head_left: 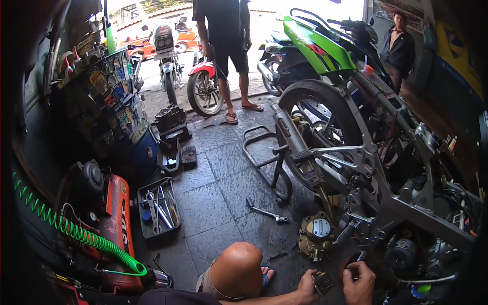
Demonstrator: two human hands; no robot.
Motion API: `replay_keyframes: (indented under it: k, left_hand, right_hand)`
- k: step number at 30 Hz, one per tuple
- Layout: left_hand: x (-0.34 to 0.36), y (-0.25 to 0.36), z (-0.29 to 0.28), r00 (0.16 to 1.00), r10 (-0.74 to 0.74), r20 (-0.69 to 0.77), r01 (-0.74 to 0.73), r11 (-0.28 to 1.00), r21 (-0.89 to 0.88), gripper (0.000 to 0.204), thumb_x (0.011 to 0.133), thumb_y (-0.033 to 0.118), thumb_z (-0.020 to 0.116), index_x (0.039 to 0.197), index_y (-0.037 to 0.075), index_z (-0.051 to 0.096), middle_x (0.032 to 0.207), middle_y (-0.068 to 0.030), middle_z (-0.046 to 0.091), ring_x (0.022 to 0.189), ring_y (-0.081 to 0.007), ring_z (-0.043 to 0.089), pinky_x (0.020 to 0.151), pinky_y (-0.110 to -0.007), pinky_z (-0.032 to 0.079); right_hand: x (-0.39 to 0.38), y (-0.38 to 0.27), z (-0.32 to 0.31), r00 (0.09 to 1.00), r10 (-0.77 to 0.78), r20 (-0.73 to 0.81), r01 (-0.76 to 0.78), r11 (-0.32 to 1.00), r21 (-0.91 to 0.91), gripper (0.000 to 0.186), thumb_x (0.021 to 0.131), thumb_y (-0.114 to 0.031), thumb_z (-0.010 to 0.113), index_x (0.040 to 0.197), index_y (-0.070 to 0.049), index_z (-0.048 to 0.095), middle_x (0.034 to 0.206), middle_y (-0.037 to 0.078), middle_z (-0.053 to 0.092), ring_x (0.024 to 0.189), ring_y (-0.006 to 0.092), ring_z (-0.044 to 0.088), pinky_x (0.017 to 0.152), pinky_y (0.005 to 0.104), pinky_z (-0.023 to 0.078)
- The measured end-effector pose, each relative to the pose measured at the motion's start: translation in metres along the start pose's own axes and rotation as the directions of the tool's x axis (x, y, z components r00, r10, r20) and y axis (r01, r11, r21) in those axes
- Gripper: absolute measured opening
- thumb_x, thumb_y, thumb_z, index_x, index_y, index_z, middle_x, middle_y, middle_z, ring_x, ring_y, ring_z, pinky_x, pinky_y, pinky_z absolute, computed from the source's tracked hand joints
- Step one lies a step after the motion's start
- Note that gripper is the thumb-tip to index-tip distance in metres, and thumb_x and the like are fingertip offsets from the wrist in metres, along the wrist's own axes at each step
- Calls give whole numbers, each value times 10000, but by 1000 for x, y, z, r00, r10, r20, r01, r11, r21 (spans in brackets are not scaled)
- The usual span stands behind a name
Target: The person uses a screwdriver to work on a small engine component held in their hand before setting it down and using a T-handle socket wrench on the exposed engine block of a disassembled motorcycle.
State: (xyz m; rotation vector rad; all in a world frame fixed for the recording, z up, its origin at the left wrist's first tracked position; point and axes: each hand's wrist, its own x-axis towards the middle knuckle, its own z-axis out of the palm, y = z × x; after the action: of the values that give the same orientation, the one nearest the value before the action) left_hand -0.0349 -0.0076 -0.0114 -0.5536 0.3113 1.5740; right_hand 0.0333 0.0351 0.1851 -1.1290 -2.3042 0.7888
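At the lower edge, my left hand [307,287] is closed around a small dark metal part [322,282] with brass-coloured edges; its exact kind does not show. Just to the right, my right hand [359,284] has thumb and fingers pinched together. A small shiny metal piece [361,256] sticks up at its fingertips, too small to name. Beyond my hands, a bronze-coloured engine cover [315,235] rests on the floor beside the partly stripped motorcycle [356,157]. A kick-start lever [268,213], or a similar bent metal lever, lies on the tiles nearby.
On the left stand a red air compressor [118,218] with a green coiled hose [76,229] and a tray [140,213] of wrenches. A paddock stand [262,162] is by the rear wheel. One person [223,40] stands ahead, another person [397,48] at the far right.
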Motion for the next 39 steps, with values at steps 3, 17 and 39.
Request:
replay_keyframes:
  k: [3,17,39]
  left_hand:
    - [-2,4,0,985,26,-171,-7,994,106,282,857,409,504,770,154,588,669,-60,603,631,-249,604,621,-398,529]
    - [26,0,-27,978,140,-157,-135,990,46,303,882,350,487,796,79,594,736,-89,613,724,-253,580,709,-381,493]
    - [29,-1,-33,977,138,-161,-133,990,43,277,878,321,484,680,139,550,626,-33,559,592,-204,526,599,-338,457]
  right_hand:
    - [3,-5,4,986,-12,169,31,993,-110,155,863,-149,649,924,-7,659,844,189,673,759,327,671,676,392,517]
    - [-32,21,40,941,-118,318,207,942,-263,232,879,-268,621,846,-40,593,840,199,652,786,406,627,677,481,503]
    - [-39,28,36,920,-177,349,259,944,-203,109,855,-141,596,898,-45,568,898,184,634,808,405,620,691,486,504]
